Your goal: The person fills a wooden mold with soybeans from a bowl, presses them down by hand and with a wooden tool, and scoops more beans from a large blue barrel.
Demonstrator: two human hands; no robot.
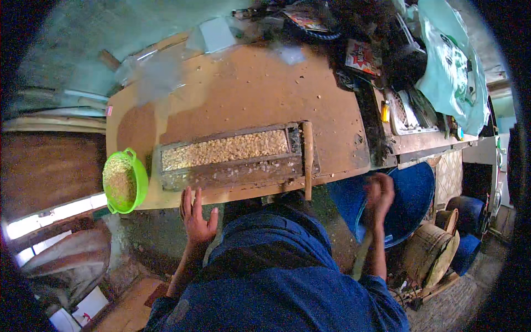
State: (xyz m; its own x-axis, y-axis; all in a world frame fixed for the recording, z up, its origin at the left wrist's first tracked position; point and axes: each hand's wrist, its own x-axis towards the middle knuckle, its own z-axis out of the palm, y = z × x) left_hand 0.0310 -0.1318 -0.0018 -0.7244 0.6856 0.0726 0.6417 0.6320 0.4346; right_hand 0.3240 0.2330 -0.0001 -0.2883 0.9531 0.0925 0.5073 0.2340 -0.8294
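A long wooden box (232,176) lies near the front edge of the brown worktable (249,83). Its trough is filled with small pale-yellow pieces (227,148), perhaps kernels or nuts; their kind is hard to make out. A wooden bar (308,160) stands across the box's right end. My left hand (199,220) is open at the table's front edge, fingers stretched toward the box's near side, holding nothing. Out to the right, my right hand (380,196) hangs above a blue barrel, apart from the table. Motion smears its fingers, and nothing shows plainly in it.
A bright green two-handled bowl (138,180) with similar pale pieces sits at the table's left end. Right of the table are the open blue barrel (412,202) and a wooden drum (428,249). Bags, a yellow lighter (385,111) and clutter crowd the right back.
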